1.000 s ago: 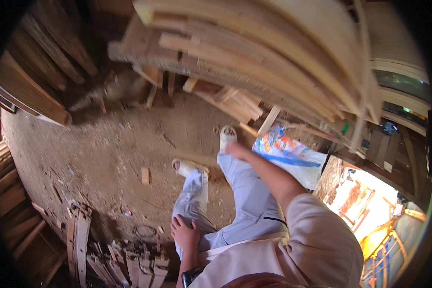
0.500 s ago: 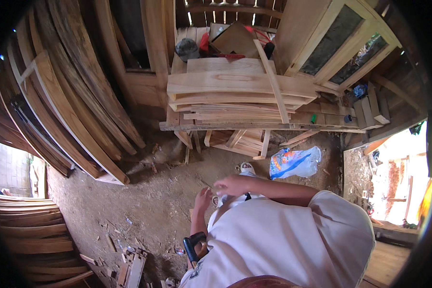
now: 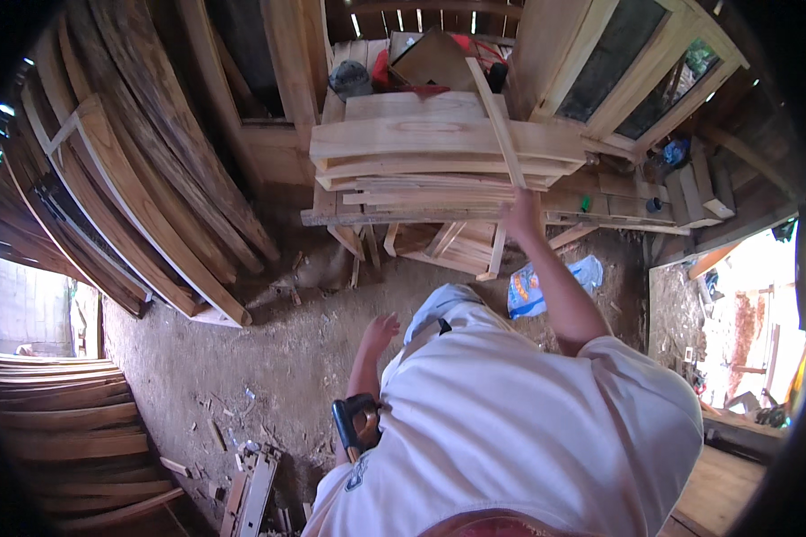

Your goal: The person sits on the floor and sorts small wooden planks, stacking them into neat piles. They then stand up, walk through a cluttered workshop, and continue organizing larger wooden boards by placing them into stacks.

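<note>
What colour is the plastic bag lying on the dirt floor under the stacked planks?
Mainly blue with white and orange patches; the head view shows the bag.

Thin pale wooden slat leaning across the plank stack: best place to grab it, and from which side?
Grip the thin pale wooden slat at its lower end, from the front of the stack of pale wooden planks, probably where the right hand is already reaching. It lies diagonally on top, its lower end overhanging the front edge; the upper end sits among clutter. The left hand hangs free.
</note>
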